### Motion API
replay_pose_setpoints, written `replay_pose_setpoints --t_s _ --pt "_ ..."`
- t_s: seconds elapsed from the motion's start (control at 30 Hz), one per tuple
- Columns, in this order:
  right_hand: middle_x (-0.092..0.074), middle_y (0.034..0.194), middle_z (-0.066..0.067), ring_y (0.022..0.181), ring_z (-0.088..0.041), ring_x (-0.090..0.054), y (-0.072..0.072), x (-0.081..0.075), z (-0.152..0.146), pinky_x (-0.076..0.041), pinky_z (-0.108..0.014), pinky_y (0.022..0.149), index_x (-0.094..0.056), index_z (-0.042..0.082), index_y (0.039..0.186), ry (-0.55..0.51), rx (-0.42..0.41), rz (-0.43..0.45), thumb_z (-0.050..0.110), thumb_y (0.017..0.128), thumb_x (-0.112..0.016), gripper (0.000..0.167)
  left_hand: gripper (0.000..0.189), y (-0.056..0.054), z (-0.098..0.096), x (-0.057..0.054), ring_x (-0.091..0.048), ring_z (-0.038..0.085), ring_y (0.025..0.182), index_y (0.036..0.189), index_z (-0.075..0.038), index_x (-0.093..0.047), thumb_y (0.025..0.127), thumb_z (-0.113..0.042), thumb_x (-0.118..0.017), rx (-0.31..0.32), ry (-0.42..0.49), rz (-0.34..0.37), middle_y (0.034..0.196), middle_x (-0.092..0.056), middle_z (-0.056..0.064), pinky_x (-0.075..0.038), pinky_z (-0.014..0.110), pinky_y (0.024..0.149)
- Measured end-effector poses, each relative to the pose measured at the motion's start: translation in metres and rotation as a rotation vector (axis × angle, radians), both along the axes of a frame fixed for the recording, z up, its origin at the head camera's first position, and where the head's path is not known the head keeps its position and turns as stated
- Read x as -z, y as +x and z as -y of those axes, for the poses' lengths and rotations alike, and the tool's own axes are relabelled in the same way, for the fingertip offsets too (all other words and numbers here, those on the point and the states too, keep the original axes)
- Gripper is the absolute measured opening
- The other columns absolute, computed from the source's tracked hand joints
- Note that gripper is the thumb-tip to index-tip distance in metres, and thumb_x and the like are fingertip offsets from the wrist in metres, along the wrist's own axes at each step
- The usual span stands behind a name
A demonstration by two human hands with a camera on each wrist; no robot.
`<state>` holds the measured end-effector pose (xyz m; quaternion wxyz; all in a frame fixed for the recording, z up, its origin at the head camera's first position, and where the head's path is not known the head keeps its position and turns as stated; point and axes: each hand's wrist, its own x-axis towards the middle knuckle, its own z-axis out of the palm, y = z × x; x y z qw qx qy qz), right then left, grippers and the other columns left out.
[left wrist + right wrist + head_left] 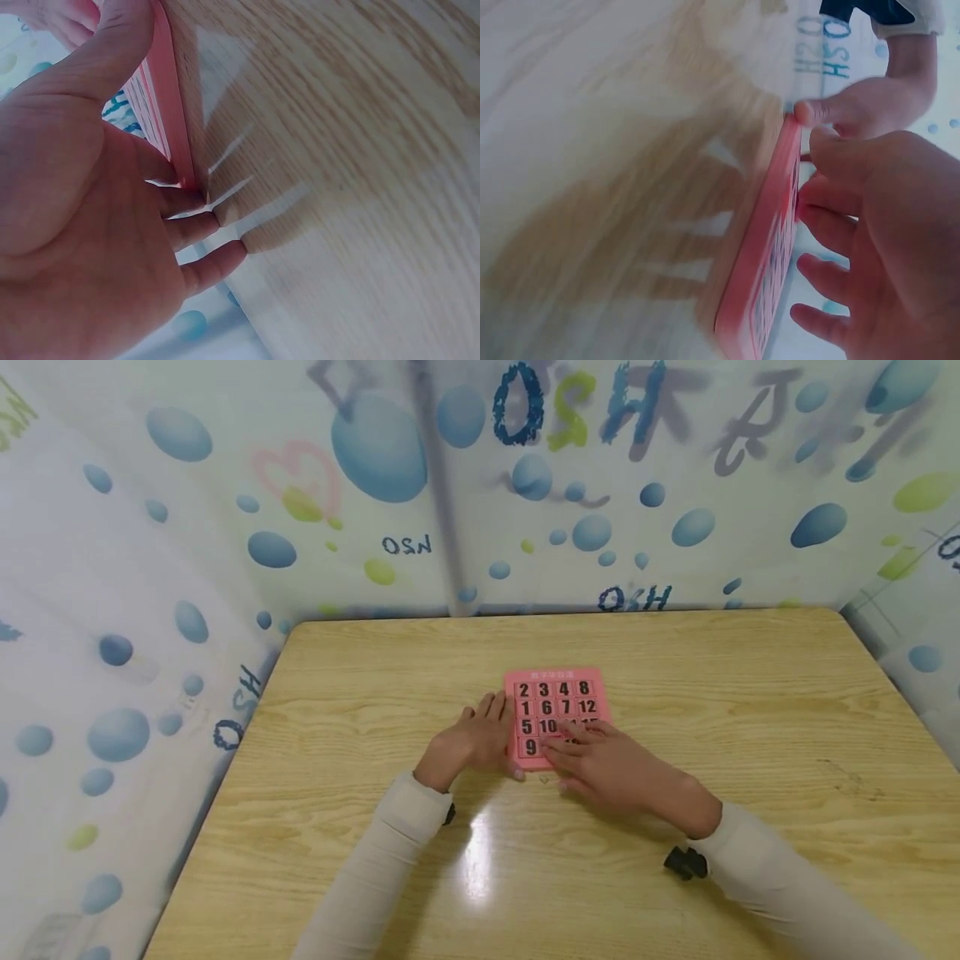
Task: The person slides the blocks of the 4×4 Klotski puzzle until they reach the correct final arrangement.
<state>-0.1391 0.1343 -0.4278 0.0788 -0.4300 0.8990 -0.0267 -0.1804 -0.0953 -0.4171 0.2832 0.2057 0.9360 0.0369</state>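
Observation:
A pink number sliding puzzle (pixel 555 676) lies flat on the wooden table, its black-numbered tiles facing up. Rows starting 2, 3, 4, 8 and 1, 6, 7, 12 can be read; the lower right tiles are partly covered. My left hand (pixel 480 735) rests along the puzzle's left side, fingers fairly straight, with the thumb at the near left corner. In the left wrist view, that left hand (pixel 97 195) touches the pink edge. Over the lower tiles reaches my right hand (pixel 611 768), fingers extended. A fingertip of the right hand (pixel 885 225) touches the tile face.
The wooden table (pixel 360 693) carries the puzzle near its middle. Behind and beside it hang pale curtains (pixel 300 568) printed with blue and green drops and letters. A dark wrist device (pixel 686 863) sits at the right sleeve.

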Motion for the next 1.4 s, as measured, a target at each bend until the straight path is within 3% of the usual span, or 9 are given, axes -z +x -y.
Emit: replay_pose_setpoints --t_s 0.4,0.6,1.03,1.4 --pt "-0.059 0.141 -0.003 0.14 -0.035 -0.042 -0.002 -0.001 -0.027 -0.035 -0.059 0.11 -0.063 0.013 0.135 0.01 -0.008 -0.066 0.035 0.101 -0.056 0.042 0.121 0.0 0.0 -0.001 0.003 0.032 0.154 0.159 -0.004 0.004 0.082 -0.059 -0.071 -0.005 0.009 0.003 0.166 0.008 0.016 -0.012 0.05 0.123" --pt "-0.057 0.143 -0.003 0.14 -0.034 -0.044 -0.002 0.006 -0.019 -0.034 -0.059 0.111 -0.059 0.013 0.14 -0.045 -0.023 -0.057 0.034 0.101 -0.056 0.045 0.121 0.0 0.0 0.0 0.003 0.031 0.154 0.159 -0.004 0.005 0.082 -0.059 -0.071 -0.008 0.004 0.004 0.166 0.008 0.016 -0.012 0.05 0.123" --pt "-0.054 0.146 -0.004 0.144 -0.033 -0.038 -0.003 0.005 -0.015 -0.032 -0.058 0.113 -0.055 0.014 0.144 -0.038 -0.014 -0.038 0.038 0.101 -0.053 0.049 0.121 0.0 -0.001 0.0 0.003 0.032 0.154 0.159 -0.003 0.005 0.082 -0.06 -0.07 -0.003 0.006 0.0 0.166 0.007 0.017 -0.013 0.05 0.123" --pt "-0.065 0.133 -0.005 0.134 -0.036 -0.05 -0.01 -0.003 -0.042 -0.041 -0.058 0.104 -0.067 0.013 0.131 -0.019 -0.008 -0.134 0.03 0.097 -0.059 0.038 0.123 0.0 0.001 0.0 0.005 0.03 0.154 0.159 -0.004 0.008 0.082 -0.058 -0.072 -0.024 0.024 0.014 0.166 0.009 0.016 -0.011 0.05 0.123"
